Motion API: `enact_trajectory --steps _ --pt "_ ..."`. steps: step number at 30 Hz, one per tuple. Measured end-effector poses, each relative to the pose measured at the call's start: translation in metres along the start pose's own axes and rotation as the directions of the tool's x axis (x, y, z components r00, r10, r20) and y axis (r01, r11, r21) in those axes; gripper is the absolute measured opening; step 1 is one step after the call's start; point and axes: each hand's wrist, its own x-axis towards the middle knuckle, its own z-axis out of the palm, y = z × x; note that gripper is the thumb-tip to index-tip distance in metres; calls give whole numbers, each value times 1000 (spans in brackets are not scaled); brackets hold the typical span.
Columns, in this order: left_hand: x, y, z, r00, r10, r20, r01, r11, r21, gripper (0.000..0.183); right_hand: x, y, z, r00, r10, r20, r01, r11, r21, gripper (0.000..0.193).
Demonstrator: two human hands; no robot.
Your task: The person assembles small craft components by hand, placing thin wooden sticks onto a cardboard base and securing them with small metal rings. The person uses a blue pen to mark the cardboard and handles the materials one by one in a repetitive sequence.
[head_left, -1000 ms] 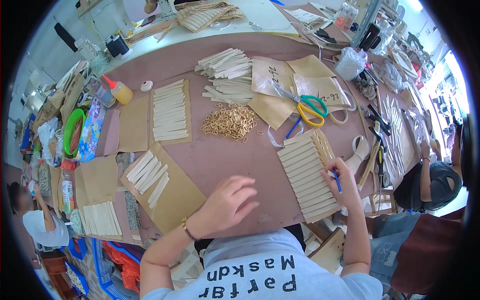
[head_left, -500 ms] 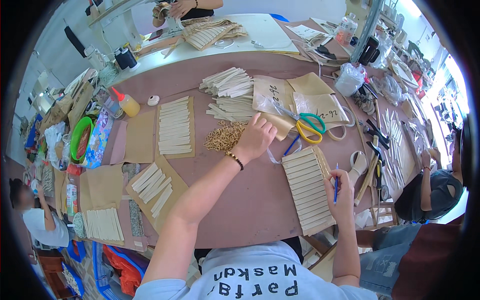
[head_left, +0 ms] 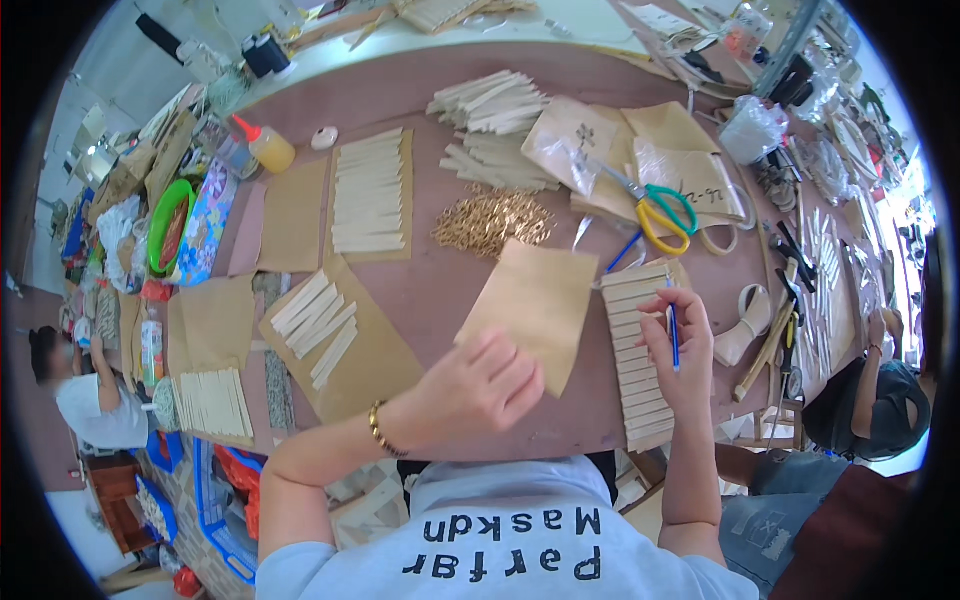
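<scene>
My left hand (head_left: 478,388) is closed on the lower left edge of a brown paper sheet (head_left: 538,305), raised over the table before me. In my right hand (head_left: 690,355) a blue pen (head_left: 674,340) sits between the fingers, pointing up. That hand is over a brown panel covered with rows of pale strips (head_left: 635,375). Beyond it lie scissors (head_left: 662,222) with yellow and green handles, beside brown paper pieces (head_left: 690,175) with handwriting. Left of those, small gold-coloured metal pieces (head_left: 490,222) lie in a heap, with pale strips (head_left: 490,105) piled behind.
At the left are more brown sheets with strips (head_left: 365,195), a glue bottle (head_left: 268,145) with a red tip and a green basket (head_left: 172,225). Tape rolls (head_left: 745,325) and hand tools (head_left: 785,345) lie at the right. Other people sit at both sides.
My left hand has come back toward me from the paper pieces by the scissors, bringing a brown sheet. My right hand keeps the pen over the strip panel. The view has shifted.
</scene>
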Motion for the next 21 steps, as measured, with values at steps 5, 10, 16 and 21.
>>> enact_trajectory --steps 5,10,16,21 --pt "-66 59 -2 943 -78 325 178 940 -291 22 0 8 41 954 138 266 -78 972 -221 39" --pt "-86 91 29 964 -153 219 236 874 -425 24 0 11 77 893 194 405 37 867 -497 45" --pt "-93 98 31 960 -187 209 259 878 -403 23 3 24 79 922 213 322 -18 857 -515 47" --pt "-96 89 29 956 -183 229 277 825 -493 19 -5 25 76 922 246 299 -124 919 -374 42"
